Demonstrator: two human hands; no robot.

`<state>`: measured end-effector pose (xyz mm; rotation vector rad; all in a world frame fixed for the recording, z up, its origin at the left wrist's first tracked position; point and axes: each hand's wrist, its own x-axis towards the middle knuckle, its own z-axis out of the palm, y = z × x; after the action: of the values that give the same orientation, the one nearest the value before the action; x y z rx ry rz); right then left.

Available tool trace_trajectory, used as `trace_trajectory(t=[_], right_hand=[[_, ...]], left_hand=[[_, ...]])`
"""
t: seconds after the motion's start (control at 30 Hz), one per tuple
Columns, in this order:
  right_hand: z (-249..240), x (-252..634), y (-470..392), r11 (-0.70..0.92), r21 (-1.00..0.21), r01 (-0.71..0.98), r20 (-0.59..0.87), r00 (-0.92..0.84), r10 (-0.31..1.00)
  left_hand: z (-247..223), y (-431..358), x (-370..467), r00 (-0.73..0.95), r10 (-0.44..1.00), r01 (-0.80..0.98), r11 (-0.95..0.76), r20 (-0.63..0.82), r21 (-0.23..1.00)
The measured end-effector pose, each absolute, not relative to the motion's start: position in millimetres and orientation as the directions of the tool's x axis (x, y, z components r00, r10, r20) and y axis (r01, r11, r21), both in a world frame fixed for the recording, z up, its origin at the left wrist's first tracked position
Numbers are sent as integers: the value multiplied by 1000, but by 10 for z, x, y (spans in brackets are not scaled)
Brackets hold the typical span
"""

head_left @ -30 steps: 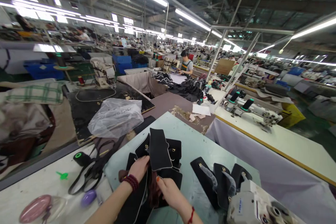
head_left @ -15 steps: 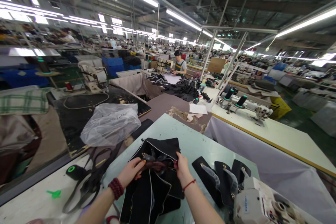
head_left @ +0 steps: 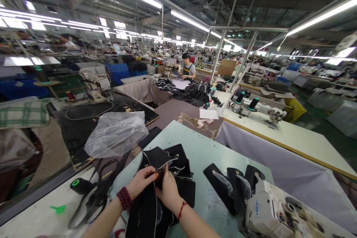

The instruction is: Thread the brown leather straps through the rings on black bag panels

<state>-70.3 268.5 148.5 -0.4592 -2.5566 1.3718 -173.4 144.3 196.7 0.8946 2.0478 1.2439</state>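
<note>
My left hand (head_left: 142, 182) and my right hand (head_left: 168, 189) meet over a pile of black leather pieces (head_left: 170, 178) with white edging on a pale green table (head_left: 200, 148). Both hands pinch the same folded black piece at the top of the pile; its flap (head_left: 158, 157) curls up above my fingers. A bead bracelet is on my left wrist, a red cord on my right. To the right lie three black flaps with metal clasps (head_left: 232, 186), apart from my hands.
A sewing machine (head_left: 276, 212) sits at the lower right. Black straps (head_left: 95, 193), a thread cone (head_left: 76, 185) and a clear plastic bag (head_left: 117, 134) lie to the left. Another person (head_left: 187, 71) works at a far table. White tables stretch to the right.
My hands were spread apart on the pile half a second ago; they have come together at its middle, and the top flap has folded over.
</note>
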Motion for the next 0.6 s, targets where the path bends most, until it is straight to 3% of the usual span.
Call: trace_trajectory(t=[0.07,0.13,0.43,0.6], right_hand=[[1493,-767,2713,580,-760,294,-54,-917,394],[1561,-785,2857,540,-774,332,-102,-906,411],[2059,-903,3435,243,-947,208,-94,-907,410],[2144,-1001,3270,87,-989,119,-72,-904,420]], left_hand=[[1933,1369,-1758,-621,773,273,369,-130,889],[1885,1261,-1825,-655,744,296,412,-130,862],[1563,1134,-1967,-777,608,318,605,-166,730],[1528,1289,-1920,-748,641,299,554,-169,777]])
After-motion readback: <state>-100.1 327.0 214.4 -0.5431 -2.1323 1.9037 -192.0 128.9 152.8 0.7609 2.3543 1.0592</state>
